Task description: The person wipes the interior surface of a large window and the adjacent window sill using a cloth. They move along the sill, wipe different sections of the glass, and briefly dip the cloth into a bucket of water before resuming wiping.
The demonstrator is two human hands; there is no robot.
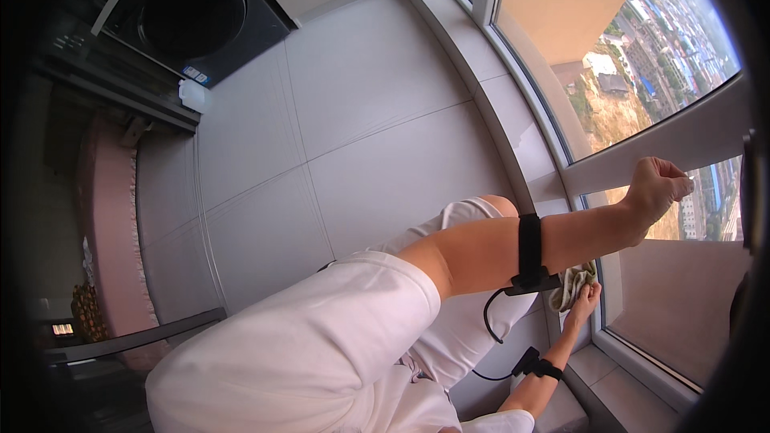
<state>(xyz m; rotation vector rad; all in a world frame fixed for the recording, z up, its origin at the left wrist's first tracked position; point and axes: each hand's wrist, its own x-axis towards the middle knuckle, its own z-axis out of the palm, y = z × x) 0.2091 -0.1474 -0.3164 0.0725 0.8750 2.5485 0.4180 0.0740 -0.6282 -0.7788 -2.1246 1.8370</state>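
My left hand [657, 193] is raised in front of the window, its fingers curled with thumb and fingertips together; nothing clear shows between them. Below it, my right hand [585, 304] grips a crumpled green-and-white cloth [570, 290] against the tiled ledge beside the window frame. Part of the cloth lies behind my left forearm. Both forearms wear black straps with a small device and a black cable.
A white-framed window [565, 165] with a tiled sill [490, 72] runs along the right, high above a town. Beyond the grey tiled floor [355, 138] stand a black front-loading washing machine [195, 15] and a white plastic jug [194, 96]. A pink padded item [108, 192] is at left.
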